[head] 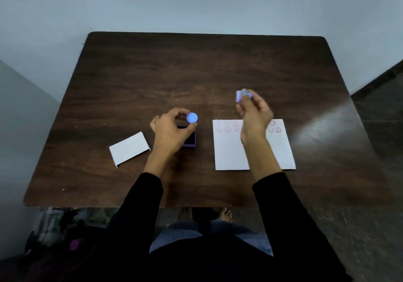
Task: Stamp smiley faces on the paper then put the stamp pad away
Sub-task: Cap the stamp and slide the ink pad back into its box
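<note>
A white paper (231, 153) lies on the right of the dark wooden table (196, 68), with several red smiley faces stamped along its top edge. My right hand (254, 113) is raised above the paper's top and pinches a small pale purple-blue stamp (239, 95); it looks blurred. My left hand (172, 131) hovers over the purple stamp pad (192, 141), which shows a dark ink surface, and holds a round blue cap or piece (192, 117) at its fingertips. Much of the pad is hidden under that hand.
A white rectangular card or box lid (129, 147) lies tilted to the left of the stamp pad. The table's front edge runs just ahead of my knees. A grey wall stands behind the table.
</note>
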Demonstrator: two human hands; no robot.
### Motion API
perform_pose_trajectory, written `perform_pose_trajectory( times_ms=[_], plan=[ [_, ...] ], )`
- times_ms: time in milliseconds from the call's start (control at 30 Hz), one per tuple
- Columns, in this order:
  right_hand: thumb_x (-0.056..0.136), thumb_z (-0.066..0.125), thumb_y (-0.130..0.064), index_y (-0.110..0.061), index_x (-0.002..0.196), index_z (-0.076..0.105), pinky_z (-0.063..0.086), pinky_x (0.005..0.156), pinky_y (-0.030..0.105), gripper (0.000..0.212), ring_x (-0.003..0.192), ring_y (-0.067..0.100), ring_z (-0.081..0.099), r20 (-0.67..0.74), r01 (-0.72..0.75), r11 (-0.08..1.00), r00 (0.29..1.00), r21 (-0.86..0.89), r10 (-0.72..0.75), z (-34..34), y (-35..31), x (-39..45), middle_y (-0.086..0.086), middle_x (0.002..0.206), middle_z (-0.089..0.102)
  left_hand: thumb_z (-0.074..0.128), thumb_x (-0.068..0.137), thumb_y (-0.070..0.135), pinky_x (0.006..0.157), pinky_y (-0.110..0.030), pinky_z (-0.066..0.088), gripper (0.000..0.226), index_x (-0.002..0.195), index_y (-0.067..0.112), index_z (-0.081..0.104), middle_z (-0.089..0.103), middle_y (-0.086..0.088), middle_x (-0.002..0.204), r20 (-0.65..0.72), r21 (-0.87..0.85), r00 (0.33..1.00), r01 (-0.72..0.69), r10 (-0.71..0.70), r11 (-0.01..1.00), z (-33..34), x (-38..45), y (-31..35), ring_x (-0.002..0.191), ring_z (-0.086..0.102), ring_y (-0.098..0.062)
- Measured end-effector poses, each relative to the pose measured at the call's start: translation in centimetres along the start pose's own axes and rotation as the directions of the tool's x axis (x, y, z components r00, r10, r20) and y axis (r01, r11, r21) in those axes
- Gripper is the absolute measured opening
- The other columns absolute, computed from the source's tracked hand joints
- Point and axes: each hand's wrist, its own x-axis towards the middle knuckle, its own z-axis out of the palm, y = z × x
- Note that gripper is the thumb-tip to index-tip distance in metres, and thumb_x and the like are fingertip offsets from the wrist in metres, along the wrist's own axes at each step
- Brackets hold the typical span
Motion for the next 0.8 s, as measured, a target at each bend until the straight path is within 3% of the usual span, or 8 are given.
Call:
perform_pose_trajectory(
  times_ms=[100, 200, 300, 467, 667, 800],
  plan=[
    [0.081, 0.069, -0.005, -0.008, 0.102, 0.066, 0.057, 0.07, 0.019, 0.021, 0.084, 0.013, 0.068, 0.227, -0.022, 0.99, 0.972, -0.138, 0.053, 2.0, 2.1, -2.2, 0.002, 0.091, 0.068, 0.075, 0.073, 0.029, 0.105, -0.047, 0.038, 0.023, 0.094, 0.027, 0.066, 0.071, 0.01, 0.095, -0.012, -0.035, 1.0, 0.021, -0.022, 0.999, -0.3, -0.2, 0.3, 0.099, 0.065, -0.012],
    [0.08, 0.069, -0.005, -0.008, 0.102, 0.066, 0.056, 0.08, 0.028, 0.022, 0.09, 0.019, 0.068, 0.359, -0.007, 0.967, 0.928, -0.255, 0.101, 2.8, 3.4, -3.5, 0.008, 0.093, 0.07, 0.075, 0.072, 0.028, 0.101, -0.046, 0.042, 0.024, 0.095, 0.026, 0.068, 0.073, 0.009, 0.093, -0.034, -0.063, 0.998, 0.041, -0.044, 0.997, -0.5, -0.5, 0.3, 0.097, 0.066, -0.012],
    [0.077, 0.073, -0.007, -0.01, 0.101, 0.067, 0.057, 0.083, 0.032, 0.025, 0.093, 0.022, 0.069, 0.397, 0.017, 0.944, 0.91, -0.33, 0.123, 3.0, 4.0, -3.9, 0.01, 0.097, 0.071, 0.074, 0.072, 0.024, 0.098, -0.047, 0.045, 0.024, 0.095, 0.026, 0.069, 0.073, 0.009, 0.089, -0.032, -0.101, 0.998, 0.059, -0.062, 0.993, -0.6, -0.8, 0.3, 0.093, 0.067, -0.01],
    [0.078, 0.072, -0.007, -0.01, 0.104, 0.066, 0.057, 0.068, 0.025, 0.027, 0.09, 0.018, 0.068, 0.429, -0.007, 0.929, 0.885, -0.37, 0.178, 3.0, 4.1, -4.0, 0.009, 0.097, 0.071, 0.075, 0.071, 0.021, 0.097, -0.049, 0.046, 0.026, 0.096, 0.027, 0.07, 0.069, 0.015, 0.081, -0.015, -0.177, 0.996, 0.086, -0.09, 0.98, -0.5, -1.1, 0.4, 0.089, 0.068, -0.009],
    [0.081, 0.069, -0.005, -0.007, 0.103, 0.064, 0.059, 0.071, 0.027, 0.023, 0.085, 0.016, 0.068, 0.449, -0.086, 0.94, 0.862, -0.329, 0.236, 2.3, 3.7, -3.6, 0.007, 0.093, 0.068, 0.078, 0.073, 0.025, 0.104, -0.048, 0.041, 0.033, 0.105, 0.025, 0.07, 0.071, 0.004, 0.109, -0.019, -0.253, 0.993, 0.109, -0.117, 0.961, 0.1, -1.2, 0.2, 0.11, 0.061, -0.015],
    [0.082, 0.067, -0.006, -0.006, 0.108, 0.064, 0.058, 0.076, 0.031, 0.026, 0.095, 0.022, 0.067, 0.449, -0.099, 0.914, 0.847, -0.392, 0.285, 2.0, 3.4, -3.1, 0.01, 0.098, 0.068, 0.077, 0.075, 0.026, 0.109, -0.047, 0.038, 0.037, 0.111, 0.021, 0.07, 0.073, 0.0, 0.11, 0.043, -0.305, 0.989, 0.147, -0.141, 0.941, 0.3, -1.2, 0.0, 0.116, 0.06, -0.018]
  ],
)
